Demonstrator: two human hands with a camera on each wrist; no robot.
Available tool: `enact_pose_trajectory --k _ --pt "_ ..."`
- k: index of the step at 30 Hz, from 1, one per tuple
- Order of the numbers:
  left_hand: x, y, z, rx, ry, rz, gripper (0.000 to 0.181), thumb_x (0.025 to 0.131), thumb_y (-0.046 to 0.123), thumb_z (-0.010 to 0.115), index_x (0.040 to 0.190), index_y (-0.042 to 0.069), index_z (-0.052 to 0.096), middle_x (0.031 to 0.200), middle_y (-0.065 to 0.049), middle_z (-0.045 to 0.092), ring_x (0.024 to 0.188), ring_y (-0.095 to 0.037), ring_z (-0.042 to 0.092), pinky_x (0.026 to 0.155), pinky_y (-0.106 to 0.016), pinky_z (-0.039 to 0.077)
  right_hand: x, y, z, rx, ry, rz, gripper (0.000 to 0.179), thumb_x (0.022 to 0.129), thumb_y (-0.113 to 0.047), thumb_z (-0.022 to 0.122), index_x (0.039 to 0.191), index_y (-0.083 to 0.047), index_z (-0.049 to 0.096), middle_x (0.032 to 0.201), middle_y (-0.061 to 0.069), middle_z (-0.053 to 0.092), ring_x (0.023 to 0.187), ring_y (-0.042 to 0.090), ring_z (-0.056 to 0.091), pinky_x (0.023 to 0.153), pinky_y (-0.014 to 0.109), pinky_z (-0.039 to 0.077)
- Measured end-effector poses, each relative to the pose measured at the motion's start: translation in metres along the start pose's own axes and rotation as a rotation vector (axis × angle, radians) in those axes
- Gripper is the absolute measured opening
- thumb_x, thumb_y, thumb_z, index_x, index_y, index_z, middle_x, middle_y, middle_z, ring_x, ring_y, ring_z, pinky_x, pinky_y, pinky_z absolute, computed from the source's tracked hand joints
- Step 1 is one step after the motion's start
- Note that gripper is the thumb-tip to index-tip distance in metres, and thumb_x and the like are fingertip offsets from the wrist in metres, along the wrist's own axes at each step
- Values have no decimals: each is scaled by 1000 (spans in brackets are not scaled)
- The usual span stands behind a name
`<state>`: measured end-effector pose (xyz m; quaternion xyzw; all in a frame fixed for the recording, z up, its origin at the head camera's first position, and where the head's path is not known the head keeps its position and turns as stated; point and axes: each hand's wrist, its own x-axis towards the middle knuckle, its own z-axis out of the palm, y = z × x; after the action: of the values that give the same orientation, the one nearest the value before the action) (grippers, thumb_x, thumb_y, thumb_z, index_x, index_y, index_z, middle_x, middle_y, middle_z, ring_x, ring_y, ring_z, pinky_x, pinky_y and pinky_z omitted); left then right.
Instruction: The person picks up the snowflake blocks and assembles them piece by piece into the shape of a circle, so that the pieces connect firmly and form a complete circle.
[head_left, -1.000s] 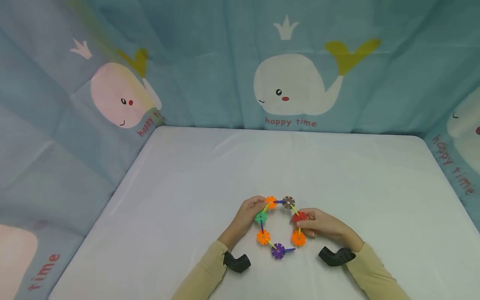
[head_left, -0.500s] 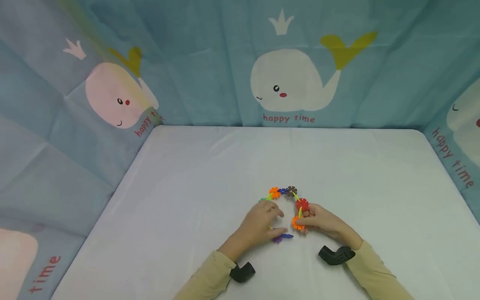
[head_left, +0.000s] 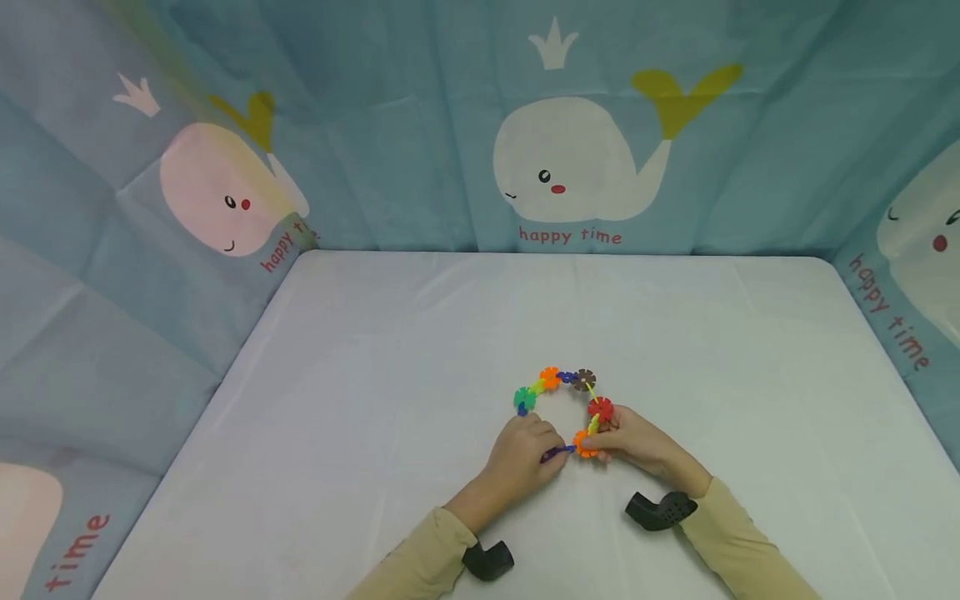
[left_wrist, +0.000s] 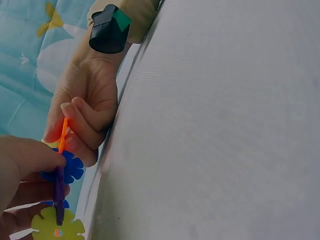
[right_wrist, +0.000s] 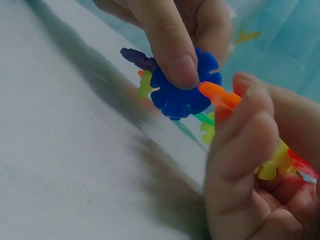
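Observation:
A ring of slotted flower-shaped plastic discs is held just over the white table. My left hand pinches a blue disc, its thumb flat on the face. A purple disc joins the blue one at its side. My right hand pinches an orange disc edge-on. The orange edge meets the blue rim; how deep it sits in a slot I cannot tell. Farther round are a red disc, a brown disc, another orange disc and a green disc. My left hand hides part of the ring.
The white table spreads around both hands. A blue curtain printed with whales stands along its back and sides. Black curved devices sit at the left wrist and the right wrist.
My left hand has left the ring's far left side and come to its near side, where it now grips the blue disc. My right hand has shifted from the red disc to the near orange disc.

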<state>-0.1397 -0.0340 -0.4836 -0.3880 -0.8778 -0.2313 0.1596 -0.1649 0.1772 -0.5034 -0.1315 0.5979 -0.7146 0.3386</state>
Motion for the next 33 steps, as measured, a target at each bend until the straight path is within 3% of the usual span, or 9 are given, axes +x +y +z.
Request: enact_pose_trajectory --k 3,8,14,20,24,28,33 --pt "-1 0 1 -34 -3 8 7 76 16 71 72 12 67 70 6 59 66 -9 47 63 -19 36 1 0 1 -9 -31 -5 15 82 -3 63 77 -5 49 63 0 57 52 8 48 51 20 42" --pt "-1 3 0 -66 -67 44 6 80 13 67 75 10 66 71 5 56 70 -10 48 67 -19 38 1 2 3 -37 -55 -30 11 82 -1 61 78 -2 51 61 0 54 49 8 45 49 19 40" --pt "3 7 -8 -65 -128 -16 9 81 19 67 78 10 66 72 5 56 67 -8 46 63 -16 36 1 1 2 -20 -51 -28 11 83 -3 61 83 -2 51 63 0 53 49 8 45 48 19 40" --pt "2 -1 -18 -68 -236 -39 28 74 30 73 92 9 66 86 4 59 80 -8 49 73 -16 38 1 -1 -4 -15 -81 -10 9 85 -5 59 87 -1 51 61 0 55 48 6 45 48 18 40" --pt "1 -8 -26 -67 -360 -48 41 70 29 76 102 8 61 100 1 57 96 -13 47 85 -20 36 0 -2 -5 -51 -102 4 8 84 -2 59 84 -1 51 60 1 55 50 6 46 49 18 40" --pt "0 -12 -30 -77 -473 -87 47 69 26 77 107 7 57 105 -1 53 102 -14 44 89 -20 34 -1 -2 -4 -86 -89 17 12 83 -3 61 83 0 50 60 2 55 51 6 46 50 19 42" --pt "1 -14 -29 -59 -473 -50 32 72 17 75 99 7 61 95 1 56 93 -11 47 83 -17 36 -1 -2 -2 -72 -73 -7 14 84 -3 60 86 2 48 65 3 57 52 7 47 50 19 42"
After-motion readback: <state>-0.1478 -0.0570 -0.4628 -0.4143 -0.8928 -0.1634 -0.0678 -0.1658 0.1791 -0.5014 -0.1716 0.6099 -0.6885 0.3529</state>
